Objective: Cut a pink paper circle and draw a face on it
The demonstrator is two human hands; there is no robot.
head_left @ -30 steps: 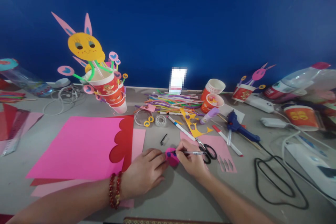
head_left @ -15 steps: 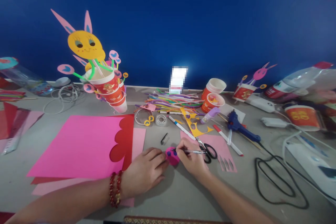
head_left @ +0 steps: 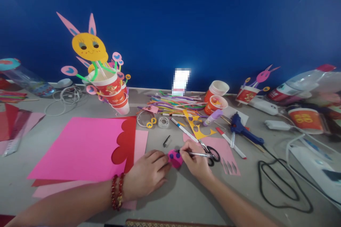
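Observation:
My right hand [head_left: 195, 159] is closed around a slim pen [head_left: 201, 154] with a clear barrel and dark tip. The tip points left at the top of a small bright pink paper circle [head_left: 176, 161], which bears two dark blue dots. My left hand [head_left: 149, 172], a red bead bracelet on its wrist, keeps the circle's left edge against the table with bent fingers; its thumb is hidden. Just behind the circle lies a small black pen cap [head_left: 166, 141]. Black-handled scissors [head_left: 213, 155] rest beside my right hand, partly on a light pink paper sheet [head_left: 231, 154].
Pink and red paper sheets [head_left: 80, 149] lie at left. Further back stand stacked paper cups with a yellow rabbit face [head_left: 89, 46]. Colored pipe cleaners [head_left: 176, 103], a tape roll [head_left: 163, 122] and markers spread across the middle. A blue glue gun [head_left: 246, 131] with its cord is at right.
The pen tip has shifted slightly right and up on the pink circle, and the pen's barrel tilts a little differently. Both dots now show more clearly. My left hand stays put.

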